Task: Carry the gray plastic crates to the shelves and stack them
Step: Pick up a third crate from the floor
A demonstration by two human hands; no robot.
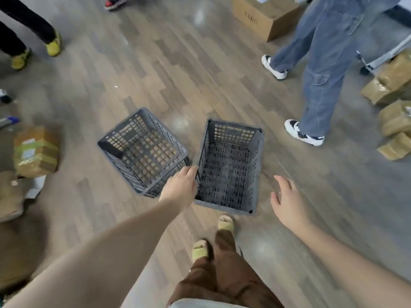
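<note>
L hand (180, 189) grips rt crate (230, 165) rim — R hand (287, 202) open, beside it.

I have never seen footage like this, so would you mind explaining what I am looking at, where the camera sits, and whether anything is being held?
There is no machine here: a person wears a wide-angle camera on the head, so this single picture looks down past their own arms and feet. On the wooden floor stand two empty gray plastic crates, the left crate and the right crate, side by side. The left hand reaches to the right crate's left rim and touches or grips it; blur hides which. The right hand hovers open beside that crate, holding nothing. Cardboard boxes and wrapped parcels lie around, and other people's legs pass nearby.
</note>
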